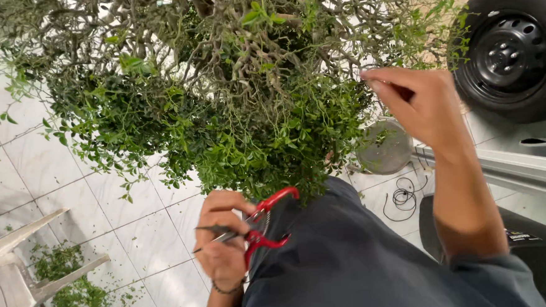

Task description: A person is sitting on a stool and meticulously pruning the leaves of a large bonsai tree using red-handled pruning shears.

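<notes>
A dense small-leaved green shrub (pixel 233 112) with tangled bare twigs fills the upper half of the view. My left hand (pixel 222 253) is at the lower middle, below the foliage, closed on red-handled pruning shears (pixel 267 225) whose dark blades point left. My right hand (pixel 416 102) is raised at the shrub's right edge, fingertips pinched on a thin twig. Dark grey clothing (pixel 341 262) lies between my two arms.
White floor tiles (pixel 153 241) carry cut green clippings (pixel 75 294) at lower left, beside a white plastic chair (pixel 11 273). A black car tyre (pixel 516 47) is at the upper right. A round grey pot base (pixel 385 147) and a coiled cable (pixel 403 199) lie under the shrub.
</notes>
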